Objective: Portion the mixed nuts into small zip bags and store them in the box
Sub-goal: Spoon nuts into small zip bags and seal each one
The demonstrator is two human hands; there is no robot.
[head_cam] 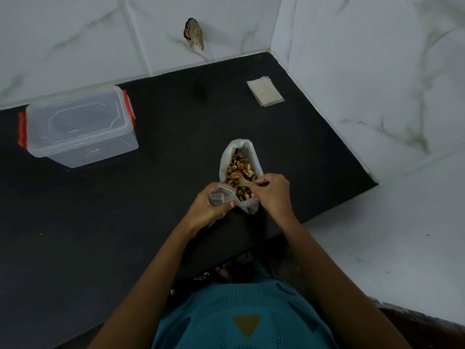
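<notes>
A large clear bag of mixed nuts [240, 165] lies open on the black counter [125, 222] near its front edge. My left hand [210, 205] grips a small zip bag [221, 195] with its mouth open beside the nut bag. My right hand [271, 190] pinches the handle of a small pale spoon [239, 178] whose bowl rests in the nuts. A clear plastic box [80, 127] with red clips and its lid on stands at the back left.
A small stack of flat zip bags [265, 90] lies at the back right of the counter. White marble-look tiled walls [377, 84] close in the back and right sides. A broken hole [193, 34] shows in the back wall.
</notes>
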